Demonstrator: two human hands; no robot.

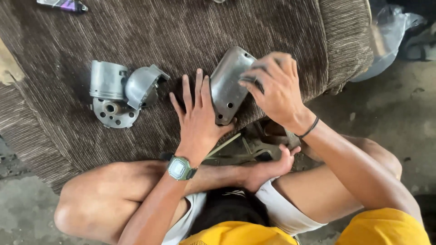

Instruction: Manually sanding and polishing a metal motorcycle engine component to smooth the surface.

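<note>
A grey metal cover plate with bolt holes stands on edge on a brown ribbed cushion. My left hand lies flat against the plate's left side, fingers spread and pointing away, thumb at its lower end. My right hand grips the plate's upper right edge, with dark grime on the fingers. A green watch sits on my left wrist, a black band on my right.
Two grey metal engine parts, a cylinder and a curved housing, lie on the cushion to the left. A purple lighter rests at the top left. A clear plastic bag lies at the right. My bare knees and foot are below, over concrete floor.
</note>
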